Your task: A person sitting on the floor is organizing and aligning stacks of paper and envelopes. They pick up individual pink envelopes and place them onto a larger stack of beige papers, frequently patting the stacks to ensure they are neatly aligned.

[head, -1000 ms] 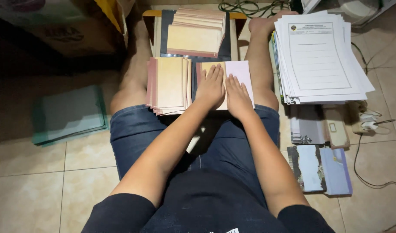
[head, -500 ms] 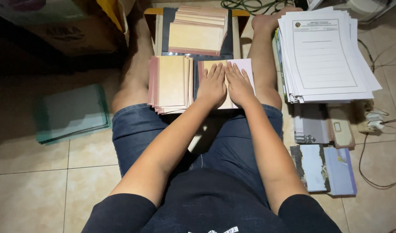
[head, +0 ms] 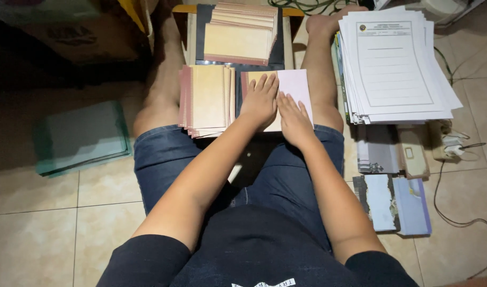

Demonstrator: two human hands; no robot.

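Left hand (head: 260, 102) and right hand (head: 293, 116) flat, fingers spread, on pink card (head: 295, 85), tan stack (head: 207, 99) at 9 o'clock, white papers (head: 393, 64) at 3 o'clock

Both arms reach straight out and angle in toward each other, so the left hand (head: 260, 101) and right hand (head: 294, 116) end up side by side, palms down and nearly touching. Fingers (head: 265, 85) on both are flat and a bit spread, not curled around anything, with the left sitting slightly further forward. Thumbs look tucked between the hands, though it's hard to tell from here.
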